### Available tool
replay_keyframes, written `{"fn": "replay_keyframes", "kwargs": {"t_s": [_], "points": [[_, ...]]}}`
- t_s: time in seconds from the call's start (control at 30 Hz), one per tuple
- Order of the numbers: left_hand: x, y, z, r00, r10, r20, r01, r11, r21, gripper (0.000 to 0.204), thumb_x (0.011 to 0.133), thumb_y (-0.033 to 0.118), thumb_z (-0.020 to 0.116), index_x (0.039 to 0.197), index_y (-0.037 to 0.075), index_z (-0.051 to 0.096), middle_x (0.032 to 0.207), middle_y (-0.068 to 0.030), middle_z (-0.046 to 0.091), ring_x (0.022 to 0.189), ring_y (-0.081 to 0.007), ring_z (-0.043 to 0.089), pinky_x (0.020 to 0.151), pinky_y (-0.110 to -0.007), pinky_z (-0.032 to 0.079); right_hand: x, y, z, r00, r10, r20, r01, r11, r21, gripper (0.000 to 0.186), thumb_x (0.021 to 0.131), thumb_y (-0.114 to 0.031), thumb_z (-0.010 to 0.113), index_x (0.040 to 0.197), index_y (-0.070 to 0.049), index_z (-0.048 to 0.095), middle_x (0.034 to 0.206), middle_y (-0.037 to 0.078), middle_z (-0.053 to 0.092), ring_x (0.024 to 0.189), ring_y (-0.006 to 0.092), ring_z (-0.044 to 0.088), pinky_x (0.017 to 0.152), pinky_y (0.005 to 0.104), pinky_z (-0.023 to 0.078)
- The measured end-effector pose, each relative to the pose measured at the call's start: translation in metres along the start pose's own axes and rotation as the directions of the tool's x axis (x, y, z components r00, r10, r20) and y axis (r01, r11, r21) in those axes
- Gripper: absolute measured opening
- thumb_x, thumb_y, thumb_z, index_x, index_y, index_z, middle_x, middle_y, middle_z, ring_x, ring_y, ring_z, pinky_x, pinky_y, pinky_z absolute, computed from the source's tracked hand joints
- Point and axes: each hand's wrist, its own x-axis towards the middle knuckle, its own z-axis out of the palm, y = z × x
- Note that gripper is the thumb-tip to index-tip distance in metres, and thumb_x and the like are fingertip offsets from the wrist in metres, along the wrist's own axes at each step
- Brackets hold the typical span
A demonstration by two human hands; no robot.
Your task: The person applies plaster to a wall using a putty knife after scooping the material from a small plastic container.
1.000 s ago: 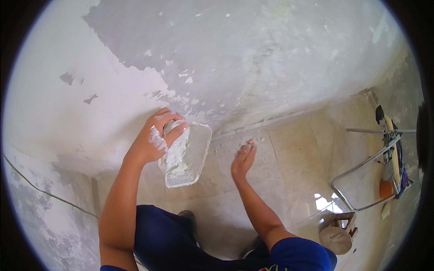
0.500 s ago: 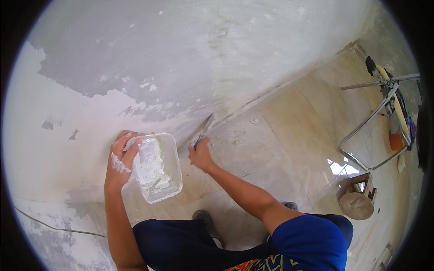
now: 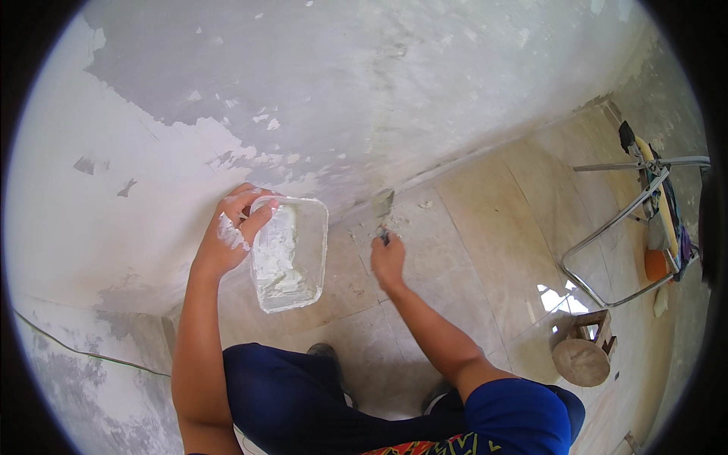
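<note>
My left hand (image 3: 236, 226), smeared with white paste, grips a clear plastic tub (image 3: 319, 250) by its near left rim. White filler (image 3: 277, 254) fills mainly the left side of the tub, which is tilted so its inside shows. In my right hand (image 3: 388, 262) is a putty knife (image 3: 385, 206), the fingers closed round its handle. Its blade points away from me, low by the foot of the wall (image 3: 303, 91); whether it touches the wall or the floor I cannot tell. The wall has patches of white coating over grey.
Tan floor tiles (image 3: 485, 227) carry crumbs of filler near the wall's foot. A round-topped stool (image 3: 581, 362) stands at the right, and beyond it a folding metal-framed chair (image 3: 599, 220) with cloths and an orange container (image 3: 656, 265). A thin cable (image 3: 91, 353) runs along the left.
My right hand has moved right with the putty knife, whose blade now points more straight ahead. The tub in my left hand has shifted right and slightly up in view.
</note>
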Motion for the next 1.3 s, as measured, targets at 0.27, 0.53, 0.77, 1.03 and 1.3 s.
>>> {"fn": "replay_keyframes", "kwargs": {"t_s": [0.27, 0.53, 0.77, 1.03, 1.3], "points": [[-0.014, -0.003, -0.010, 1.000, 0.016, -0.001, -0.016, 1.000, -0.002, 0.031, 0.099, 0.024, 0.069, 0.114, -0.003, 0.075, 0.102, -0.0093, 0.066, 0.086, -0.0217, 0.060, 0.078, -0.034, 0.048, 0.073, -0.091, -0.030, 0.843, 0.245, 0.479, -0.501, 0.682, 0.533, 0.018, 0.090, -0.008, 0.071, 0.080, 0.004, 0.063, 0.075, 0.009, 0.062, 0.066, 0.0231, 0.063, 0.060, 0.0347, 0.058], [-0.031, 0.006, -0.026, 0.998, 0.033, -0.051, -0.034, 0.999, -0.011, 0.027, 0.100, 0.019, 0.066, 0.113, -0.003, 0.076, 0.103, -0.0104, 0.067, 0.091, -0.0205, 0.062, 0.081, -0.033, 0.049, 0.031, -0.196, 0.021, 0.931, 0.191, 0.310, -0.339, 0.764, 0.549, 0.017, 0.092, -0.009, 0.071, 0.086, 0.004, 0.062, 0.081, 0.009, 0.061, 0.066, 0.0164, 0.061, 0.065, 0.0356, 0.063], [-0.034, -0.008, -0.028, 0.999, -0.024, -0.032, 0.025, 1.000, 0.018, 0.025, 0.099, 0.015, 0.065, 0.112, -0.004, 0.075, 0.104, -0.0100, 0.067, 0.090, -0.0195, 0.061, 0.082, -0.032, 0.049, -0.062, -0.190, 0.008, 0.972, -0.048, 0.229, -0.086, 0.837, 0.540, 0.038, 0.094, -0.010, 0.061, 0.126, 0.009, 0.056, 0.080, 0.011, 0.063, 0.058, 0.0210, 0.063, 0.050, 0.0378, 0.056], [-0.030, 0.002, -0.020, 1.000, 0.000, 0.024, 0.001, 1.000, -0.014, 0.027, 0.100, 0.019, 0.068, 0.114, -0.003, 0.076, 0.103, -0.0091, 0.066, 0.087, -0.0193, 0.059, 0.077, -0.032, 0.048, -0.003, -0.108, -0.004, 0.889, 0.401, 0.222, -0.452, 0.679, 0.578, 0.019, 0.093, -0.008, 0.057, 0.105, 0.007, 0.057, 0.073, 0.009, 0.056, 0.050, 0.0185, 0.056, 0.040, 0.0347, 0.049], [-0.037, -0.004, -0.030, 1.000, -0.012, 0.020, 0.012, 1.000, 0.016, 0.029, 0.100, 0.023, 0.069, 0.115, -0.002, 0.076, 0.102, -0.0106, 0.066, 0.086, -0.0215, 0.061, 0.078, -0.035, 0.049, 0.073, -0.120, -0.061, 0.749, 0.375, 0.546, -0.663, 0.419, 0.621, 0.008, 0.088, -0.005, 0.060, 0.089, -0.002, 0.052, 0.080, 0.013, 0.058, 0.054, 0.0141, 0.052, 0.035, 0.0233, 0.028]]}}
